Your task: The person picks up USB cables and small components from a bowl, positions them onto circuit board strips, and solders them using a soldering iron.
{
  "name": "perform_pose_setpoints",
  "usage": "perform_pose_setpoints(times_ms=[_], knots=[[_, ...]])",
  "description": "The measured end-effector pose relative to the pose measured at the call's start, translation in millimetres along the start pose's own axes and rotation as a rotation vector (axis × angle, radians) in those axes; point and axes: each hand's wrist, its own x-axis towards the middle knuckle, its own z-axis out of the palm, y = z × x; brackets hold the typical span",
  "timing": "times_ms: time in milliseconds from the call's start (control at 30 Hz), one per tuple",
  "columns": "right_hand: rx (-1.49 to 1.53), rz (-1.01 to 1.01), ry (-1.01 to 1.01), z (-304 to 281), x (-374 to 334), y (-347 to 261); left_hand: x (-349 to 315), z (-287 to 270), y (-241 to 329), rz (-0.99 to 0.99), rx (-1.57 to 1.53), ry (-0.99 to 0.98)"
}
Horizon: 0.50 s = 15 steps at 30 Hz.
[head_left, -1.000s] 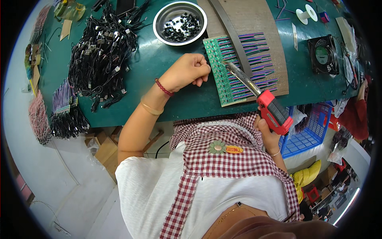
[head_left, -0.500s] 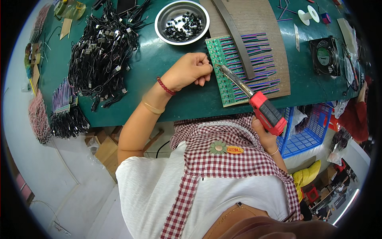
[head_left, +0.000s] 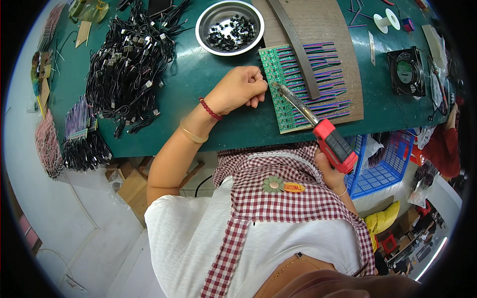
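Note:
My left hand [head_left: 242,88] is closed in a pinch at the left edge of a green circuit board panel [head_left: 284,113]. Whatever its fingertips hold is hidden. In my right hand [head_left: 330,171] is a soldering iron [head_left: 334,144] with a red and black handle, slanting up and left. Its tip is over the panel's left part, just right of my left fingertips; I cannot tell whether it touches. Rows of short coloured wires [head_left: 325,75] run rightward from the panel. A dark metal bar [head_left: 298,49] lies across the wires, and a brown wooden board [head_left: 345,59] is underneath.
A metal bowl [head_left: 200,37] with small black connectors stands beyond my left hand. To the left is a heap of black cables [head_left: 126,69]. At right are a black fan [head_left: 406,72] and a white spool [head_left: 386,21]. A blue crate [head_left: 380,179] stands below the green table's [head_left: 198,141] edge.
The whole view has shifted very slightly. My left hand keeps its pinch at the panel's edge, and the soldering iron's tip has moved barely, a touch right and nearer me.

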Motion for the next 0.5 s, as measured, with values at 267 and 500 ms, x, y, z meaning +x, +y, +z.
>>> perform_pose_setpoints(times_ms=[267, 500], knots=[[0.013, 0.035, 0.008, 2, -1, 4, -1, 0, 3, 0.005, 0.004, 0.005], [-0.032, -0.003, -0.022, 1, -6, 11, -1, 1, 3, -0.003, 0.051, 0.002]])
